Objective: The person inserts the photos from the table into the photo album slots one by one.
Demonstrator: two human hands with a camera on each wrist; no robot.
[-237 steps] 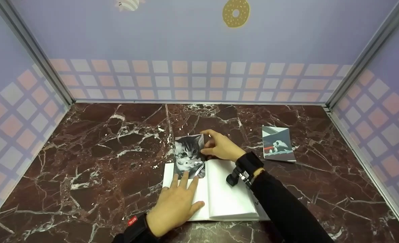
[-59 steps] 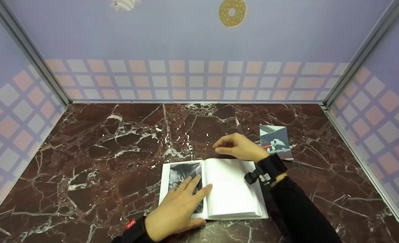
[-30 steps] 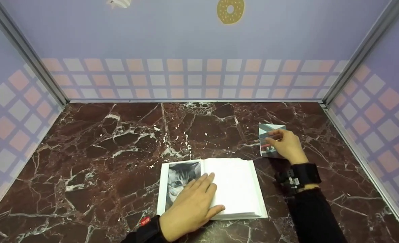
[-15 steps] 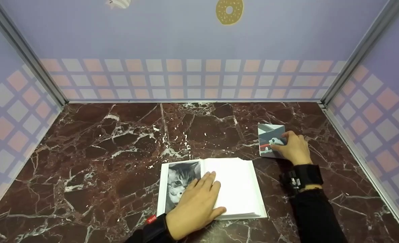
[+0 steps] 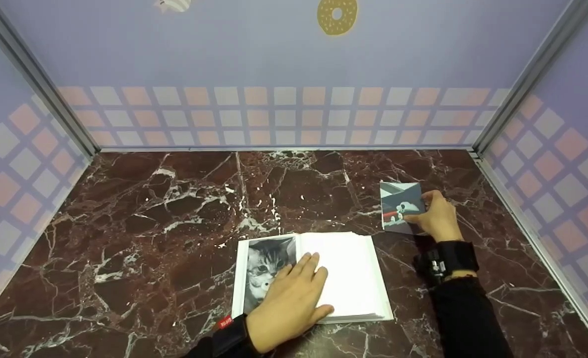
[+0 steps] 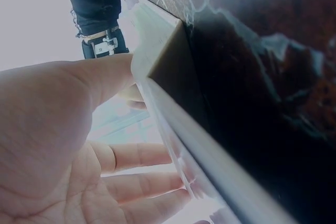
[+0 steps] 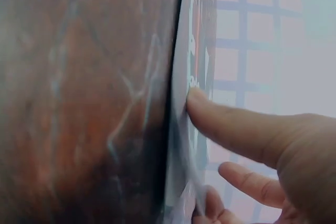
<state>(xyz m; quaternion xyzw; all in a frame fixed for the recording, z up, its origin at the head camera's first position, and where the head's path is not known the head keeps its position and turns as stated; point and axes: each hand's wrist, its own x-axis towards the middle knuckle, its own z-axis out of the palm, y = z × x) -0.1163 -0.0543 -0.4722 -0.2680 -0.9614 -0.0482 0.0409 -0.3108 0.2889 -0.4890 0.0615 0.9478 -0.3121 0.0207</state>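
An open photo album [image 5: 346, 278] lies on the table, a black-and-white kitten photo [image 5: 260, 266] in its left page and the right page blank white. Across the fold my left hand [image 5: 289, 303] rests flat, its fingers straight and covering the photo's lower right part. In the left wrist view that palm [image 6: 47, 145] is beside the edge of the album [image 6: 163, 40]. My right hand [image 5: 438, 219] pinches the right edge of a blue-grey picture card [image 5: 400, 204] with white cartoon figures. The right wrist view shows the thumb [image 7: 226, 124] on the card's face [image 7: 181, 66] and a fingertip at its raised edge.
The table [image 5: 164, 238] is dark red marble with white veins. A lilac wall with pink and white squares [image 5: 284, 117] borders it at the back, with similar panels [image 5: 567, 149] at both sides. The card lies behind and to the right of the album.
The kitten photo, earlier sticking out past the album's top, now lies within the page. My right hand has moved right from above the album to the card's right edge; my left hand slid onto the fold.
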